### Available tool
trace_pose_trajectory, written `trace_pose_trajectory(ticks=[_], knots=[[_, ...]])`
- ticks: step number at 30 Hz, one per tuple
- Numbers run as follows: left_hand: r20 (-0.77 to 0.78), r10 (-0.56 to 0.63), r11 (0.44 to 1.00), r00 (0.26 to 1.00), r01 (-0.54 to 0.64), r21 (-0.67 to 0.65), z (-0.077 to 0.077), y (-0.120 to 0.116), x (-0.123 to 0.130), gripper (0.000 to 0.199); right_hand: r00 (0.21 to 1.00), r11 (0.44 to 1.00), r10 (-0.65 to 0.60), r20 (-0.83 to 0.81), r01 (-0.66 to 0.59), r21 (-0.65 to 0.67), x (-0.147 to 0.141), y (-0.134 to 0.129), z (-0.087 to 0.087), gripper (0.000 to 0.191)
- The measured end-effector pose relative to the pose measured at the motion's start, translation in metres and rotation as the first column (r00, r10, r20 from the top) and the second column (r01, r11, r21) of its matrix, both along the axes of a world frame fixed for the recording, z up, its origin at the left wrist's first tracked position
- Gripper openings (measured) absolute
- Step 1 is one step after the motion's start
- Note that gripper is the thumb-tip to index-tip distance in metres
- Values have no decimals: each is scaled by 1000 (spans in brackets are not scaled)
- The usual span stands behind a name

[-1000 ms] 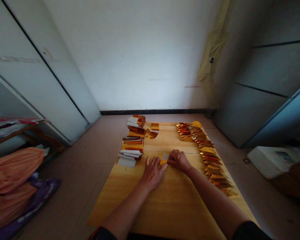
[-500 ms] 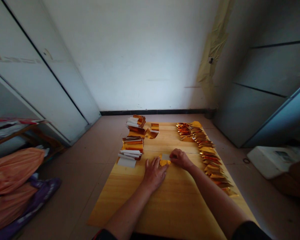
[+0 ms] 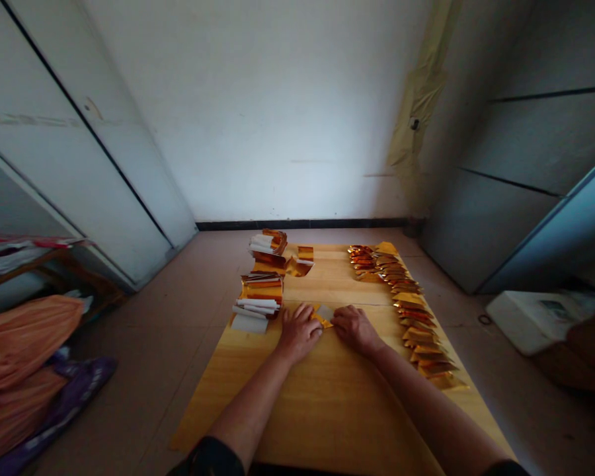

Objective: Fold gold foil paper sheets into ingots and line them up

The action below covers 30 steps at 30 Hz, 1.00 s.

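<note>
A small sheet of gold foil paper [image 3: 322, 315] lies partly folded on the wooden table, its grey-white back showing on the upper right. My left hand [image 3: 299, 334] is at its left side, with bent fingers and the thumb gripping the folded edge. At the right edge, my right hand [image 3: 357, 328] has its fingers curled and pinched on the same paper. The fingertips hide parts of the sheet. Left of my left hand lie stacks of unfolded gold foil paper [image 3: 262, 287], some with white backs up. On the right, folded gold paper pieces [image 3: 416, 317] form a long row.
The wooden table [image 3: 258, 396] stands before a white wall [image 3: 287, 119]. Two loose gold sheets [image 3: 299, 266] lie near its far edge. Pale cabinets [image 3: 143, 178] rise on the left, and a white box [image 3: 525, 320] sits on the floor at right.
My left hand has drawn back slightly to the left, its thumb now at the paper's folded edge. My right hand has come down to the paper's lower right, and the sheet has turned a little.
</note>
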<state>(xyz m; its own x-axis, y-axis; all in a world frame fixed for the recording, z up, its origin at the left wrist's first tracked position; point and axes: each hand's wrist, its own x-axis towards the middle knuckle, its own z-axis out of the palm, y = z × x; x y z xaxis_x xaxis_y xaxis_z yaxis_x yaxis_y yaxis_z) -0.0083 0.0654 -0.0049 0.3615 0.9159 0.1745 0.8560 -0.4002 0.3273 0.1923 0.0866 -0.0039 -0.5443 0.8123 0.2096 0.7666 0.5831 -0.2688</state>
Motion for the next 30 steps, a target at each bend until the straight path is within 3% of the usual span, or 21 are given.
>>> trace_pose_trajectory(ticks=[5,9,12,17,24,30], knots=[[108,25,998,994,-19,-54,-2,10,4,9,999,999,-38,-29,39,23,-19,-38,-6,16],[163,40,995,986,-24,-96,-7,12,4,18,998,1000,5,-63,-6,-9,-23,-49,-7,21],[184,17,992,983,6,-123,-8,15,0,24,994,998,34,-99,-38,-44,-12,-39,-7,20],[201,2,991,980,25,-132,-6,16,-2,12,978,990,110,-179,-124,-70,8,-13,-10,21],[170,-15,987,985,41,-153,-7,17,-2,10,982,991,135,-132,-137,-4,-2,-3,-16,8],[135,-34,984,990,57,-170,-7,19,-5,13,965,977,214,-153,-213,27,-5,6,-23,14]])
